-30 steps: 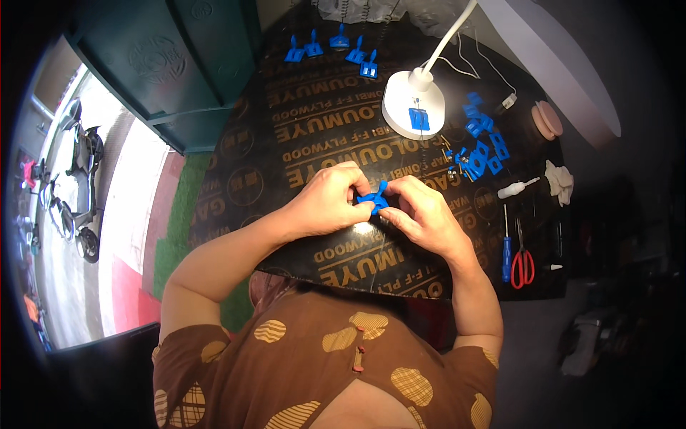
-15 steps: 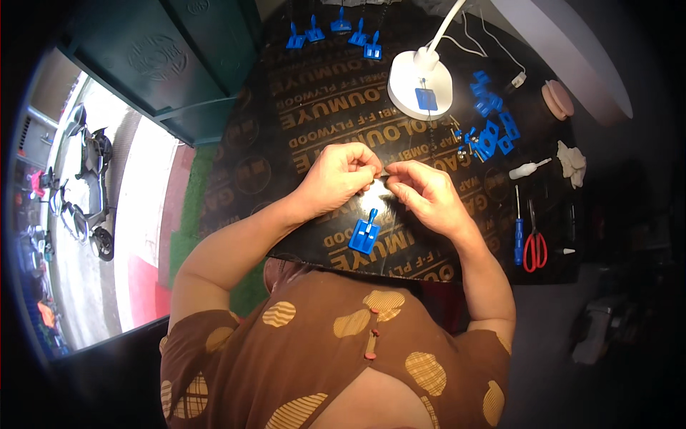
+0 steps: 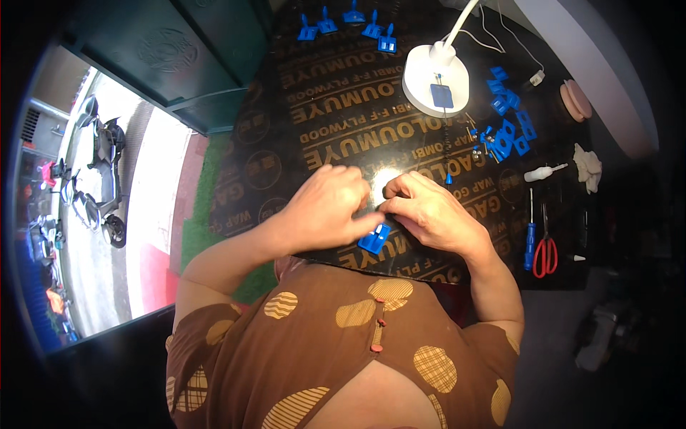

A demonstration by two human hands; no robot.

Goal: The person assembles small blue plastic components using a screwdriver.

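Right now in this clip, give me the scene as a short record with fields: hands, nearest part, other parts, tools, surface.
Left hand: blurred, thumb over the upper end of the near blue part; grip unclear
Right hand: thumb and forefinger close together; anything between them unclear
Near blue part: lying on the table
Other blue parts: far row of five; one on the white lamp base; loose pile
Tools: screwdriver, red-handled scissors
Surface: dark printed table
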